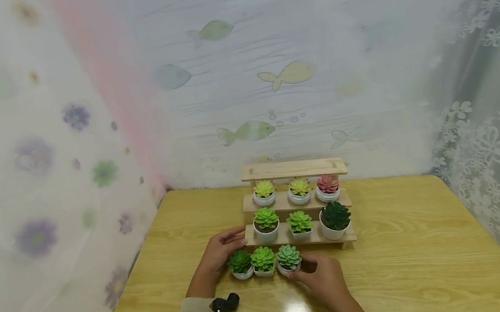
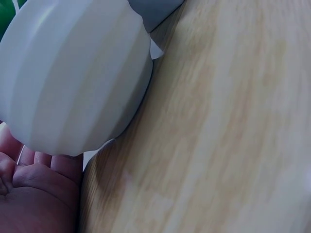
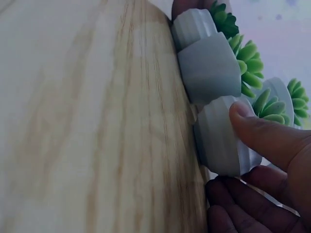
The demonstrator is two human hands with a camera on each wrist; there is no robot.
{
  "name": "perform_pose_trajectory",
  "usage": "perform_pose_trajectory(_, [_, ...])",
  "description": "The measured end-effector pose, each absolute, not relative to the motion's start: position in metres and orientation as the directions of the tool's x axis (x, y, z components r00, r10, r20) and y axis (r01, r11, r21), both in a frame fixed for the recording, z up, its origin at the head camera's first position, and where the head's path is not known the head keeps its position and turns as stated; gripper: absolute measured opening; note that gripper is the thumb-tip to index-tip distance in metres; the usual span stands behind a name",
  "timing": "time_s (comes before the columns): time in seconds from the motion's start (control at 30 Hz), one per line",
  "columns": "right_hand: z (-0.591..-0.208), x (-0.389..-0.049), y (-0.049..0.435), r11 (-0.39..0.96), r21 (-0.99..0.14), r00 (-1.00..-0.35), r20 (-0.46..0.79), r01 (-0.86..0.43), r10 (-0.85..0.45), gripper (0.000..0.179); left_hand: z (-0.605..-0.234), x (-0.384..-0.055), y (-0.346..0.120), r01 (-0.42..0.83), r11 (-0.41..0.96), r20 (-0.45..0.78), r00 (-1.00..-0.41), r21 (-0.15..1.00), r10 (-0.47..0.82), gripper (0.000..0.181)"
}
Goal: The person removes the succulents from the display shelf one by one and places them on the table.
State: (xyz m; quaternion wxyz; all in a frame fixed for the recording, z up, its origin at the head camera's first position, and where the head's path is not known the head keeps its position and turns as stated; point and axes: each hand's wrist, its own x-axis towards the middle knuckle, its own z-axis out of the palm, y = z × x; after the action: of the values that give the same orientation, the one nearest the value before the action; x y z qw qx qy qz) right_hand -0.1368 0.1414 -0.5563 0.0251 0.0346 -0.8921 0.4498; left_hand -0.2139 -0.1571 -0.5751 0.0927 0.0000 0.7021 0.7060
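Observation:
In the head view, three small succulents in white pots stand in a row on the table: a dark green one (image 1: pixel 240 262), a bright green one (image 1: pixel 263 259) and a blue-green one (image 1: pixel 288 258). My left hand (image 1: pixel 215 258) lies beside the dark green plant, its fingers reaching toward the shelf's left end. The left wrist view has that hand's palm (image 2: pixel 41 194) against a ribbed white pot (image 2: pixel 73 77). At the row's right end my right hand (image 1: pixel 326 277) holds the blue-green succulent's pot (image 3: pixel 221 138), thumb on its side and fingers opposite.
Behind the row stands a tiered wooden shelf (image 1: pixel 294 170). Its middle tier bears two yellow-green succulents (image 1: pixel 299 187) and a red one (image 1: pixel 328 185); the lower tier bears two green ones (image 1: pixel 265 218) and a dark one (image 1: pixel 335 217). Printed curtains (image 1: pixel 240 74) surround the wooden table (image 1: pixel 419 239).

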Motion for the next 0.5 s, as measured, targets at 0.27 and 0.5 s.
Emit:
perform_pose_trajectory(0.27, [-0.5581, -0.1361, 0.1413, 0.539, -0.84, -0.998, 0.055, -0.065, -0.034, 0.055, -0.5754, -0.2161, -0.1553, -0.139, 0.001, -0.138, -0.982, 0.99, 0.128, 0.048])
perform_pose_trajectory(0.5, [-0.557, -0.1417, 0.1358, 0.621, -0.777, -0.993, 0.042, -0.104, -0.114, 0.08, -0.5763, -0.2172, -0.1554, -0.133, 0.002, -0.132, -0.982, 0.991, 0.132, 0.048])
